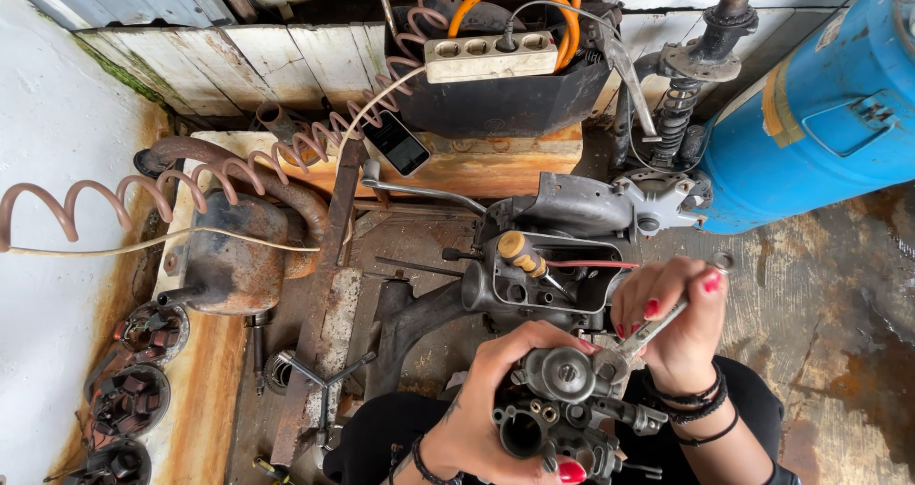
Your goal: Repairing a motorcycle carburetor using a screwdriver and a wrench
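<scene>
My left hand (481, 404) grips a grey metal carburetor (562, 409) low in the middle of the view, fingers wrapped round its body. My right hand (672, 328) holds a steel wrench (658, 328), whose jaw sits against the round cap on top of the carburetor. Both wrists wear dark bands. Just beyond the hands lies a scooter engine frame (562, 228) with a yellow-handled screwdriver (522, 253) resting in it.
A blue barrel (820, 113) stands at the right. At the back are a white power strip (491, 56), orange cable, a phone (396, 142) and a coiled hose (191, 175). A rusty engine casing (233, 256), a Y-shaped socket wrench (324, 375) and stator parts (129, 399) lie left.
</scene>
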